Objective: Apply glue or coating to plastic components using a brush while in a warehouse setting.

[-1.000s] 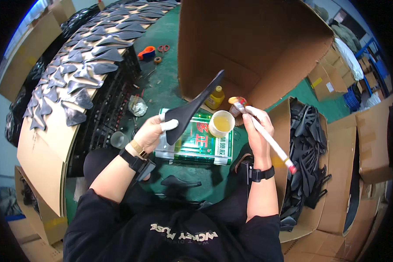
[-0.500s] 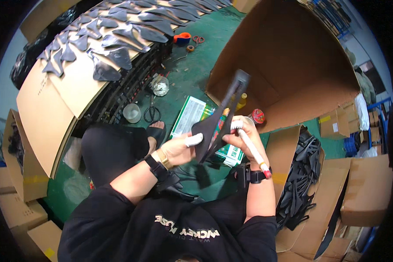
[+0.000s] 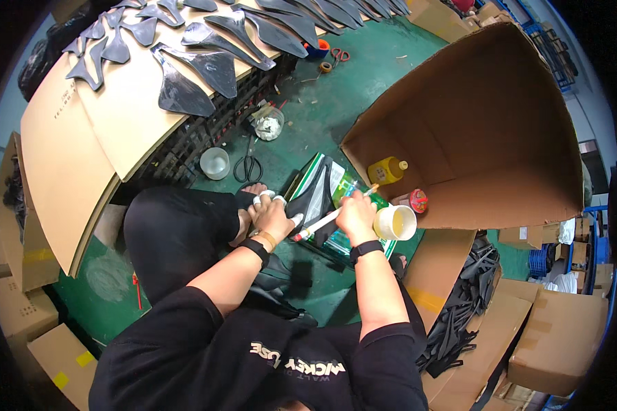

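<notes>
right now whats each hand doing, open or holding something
Left hand: closed, holding the edge of a black piece.
Right hand: closed around a white-handled brush.

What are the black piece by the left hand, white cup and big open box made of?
Black piece: perhaps rubber or plastic, smooth and dark. White cup: maybe plastic or paper, smooth pale wall. Open box: cardboard, matte brown with rough edges.
</notes>
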A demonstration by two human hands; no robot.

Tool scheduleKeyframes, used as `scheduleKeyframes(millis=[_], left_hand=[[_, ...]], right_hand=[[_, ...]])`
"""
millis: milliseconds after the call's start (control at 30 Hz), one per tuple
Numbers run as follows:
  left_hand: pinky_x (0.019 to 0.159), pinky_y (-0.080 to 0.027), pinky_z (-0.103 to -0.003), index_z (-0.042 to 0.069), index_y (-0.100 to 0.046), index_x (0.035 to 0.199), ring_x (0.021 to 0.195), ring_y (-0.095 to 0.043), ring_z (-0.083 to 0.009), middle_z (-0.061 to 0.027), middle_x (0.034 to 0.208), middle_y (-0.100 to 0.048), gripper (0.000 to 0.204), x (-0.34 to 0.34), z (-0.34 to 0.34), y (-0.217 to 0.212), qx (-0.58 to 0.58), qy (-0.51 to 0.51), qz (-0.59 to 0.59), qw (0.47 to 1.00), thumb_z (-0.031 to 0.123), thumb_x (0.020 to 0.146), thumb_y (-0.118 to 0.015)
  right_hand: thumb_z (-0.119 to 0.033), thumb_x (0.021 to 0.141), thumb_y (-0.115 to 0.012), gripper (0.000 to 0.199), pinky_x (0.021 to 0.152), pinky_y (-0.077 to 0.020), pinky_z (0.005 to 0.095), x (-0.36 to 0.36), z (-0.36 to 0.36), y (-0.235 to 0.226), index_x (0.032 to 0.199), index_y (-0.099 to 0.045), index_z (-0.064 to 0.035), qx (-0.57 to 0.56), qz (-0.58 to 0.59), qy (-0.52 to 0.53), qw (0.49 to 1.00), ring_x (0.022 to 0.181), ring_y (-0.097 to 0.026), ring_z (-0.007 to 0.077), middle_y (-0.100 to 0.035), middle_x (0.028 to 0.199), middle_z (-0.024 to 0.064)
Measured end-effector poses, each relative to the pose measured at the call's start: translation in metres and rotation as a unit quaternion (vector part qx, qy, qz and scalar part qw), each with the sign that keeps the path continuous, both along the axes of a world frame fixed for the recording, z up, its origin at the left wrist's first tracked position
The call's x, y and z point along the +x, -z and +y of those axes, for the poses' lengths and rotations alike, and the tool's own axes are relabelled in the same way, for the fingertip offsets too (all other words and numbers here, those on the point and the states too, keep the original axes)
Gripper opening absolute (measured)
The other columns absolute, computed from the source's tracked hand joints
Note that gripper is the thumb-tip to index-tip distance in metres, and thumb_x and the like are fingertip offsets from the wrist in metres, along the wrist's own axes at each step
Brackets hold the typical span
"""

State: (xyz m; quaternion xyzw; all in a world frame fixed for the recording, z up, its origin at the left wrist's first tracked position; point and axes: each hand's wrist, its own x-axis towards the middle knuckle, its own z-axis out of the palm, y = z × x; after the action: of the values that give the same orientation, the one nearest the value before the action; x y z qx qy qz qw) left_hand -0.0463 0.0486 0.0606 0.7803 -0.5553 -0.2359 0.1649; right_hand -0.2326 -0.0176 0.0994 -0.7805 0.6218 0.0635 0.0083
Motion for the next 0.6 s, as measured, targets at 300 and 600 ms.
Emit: scheduleKeyframes(millis=[300, 600], left_hand=[[0.094, -0.031, -0.047, 0.009, -0.052, 0.111, 0.114, -0.042, -0.0355, -0.0157, 0.119, -0.046, 0.063, 0.004, -0.007, 0.010, -0.068, 0.003, -0.009, 0.998, 0.035, 0.063, -0.082], [0.093, -0.034, -0.046, 0.009, -0.051, 0.112, 0.111, -0.044, -0.0374, -0.0161, 0.117, -0.047, 0.063, 0.005, -0.007, 0.009, -0.048, -0.013, 0.011, 0.999, 0.034, 0.063, -0.082]], right_hand=[[-0.010, 0.083, -0.056, 0.022, 0.069, -0.0498, 0.0268, -0.012, -0.058, -0.032, 0.100, -0.067, -0.0007, 0.029, -0.632, 0.168, 0.756, 0.079, -0.062, 0.0146, -0.061, 0.094, 0.0074], [-0.014, 0.078, -0.059, 0.024, 0.065, -0.0527, 0.0273, 0.013, -0.072, -0.017, 0.093, -0.068, 0.0031, 0.111, -0.576, 0.162, 0.793, 0.067, -0.065, 0.0143, -0.067, 0.076, 0.0097]])
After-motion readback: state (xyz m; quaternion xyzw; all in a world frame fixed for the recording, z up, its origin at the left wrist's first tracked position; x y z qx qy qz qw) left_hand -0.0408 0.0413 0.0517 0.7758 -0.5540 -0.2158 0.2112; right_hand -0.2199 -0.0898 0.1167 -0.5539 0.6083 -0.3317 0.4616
